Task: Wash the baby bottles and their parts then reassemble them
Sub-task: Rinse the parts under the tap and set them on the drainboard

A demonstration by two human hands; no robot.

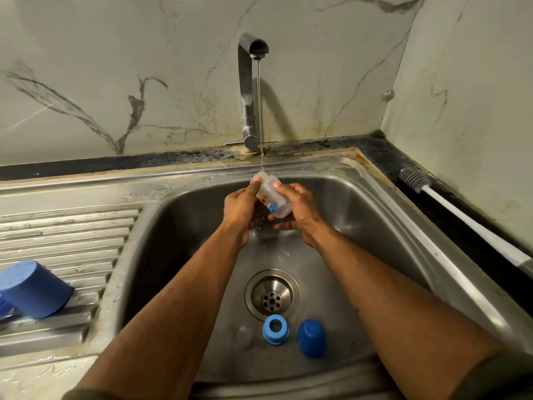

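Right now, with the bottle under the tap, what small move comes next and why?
Probably tip the bottle so its mouth meets the stream: both hands, left and right, hold it tilted, and the water seems to strike its top edge.

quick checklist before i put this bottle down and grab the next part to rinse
1. Bottle gripped by both hands, left hand and right hand: ok.
2. Water from faucet reaching the bottle's mouth: ok.
3. Bottle inside rinsed clean: cannot tell.
4. Blue ring and blue cap waiting in sink: ok.
5. Brush on the counter at right: ok.
6. Nipple located: cannot tell.
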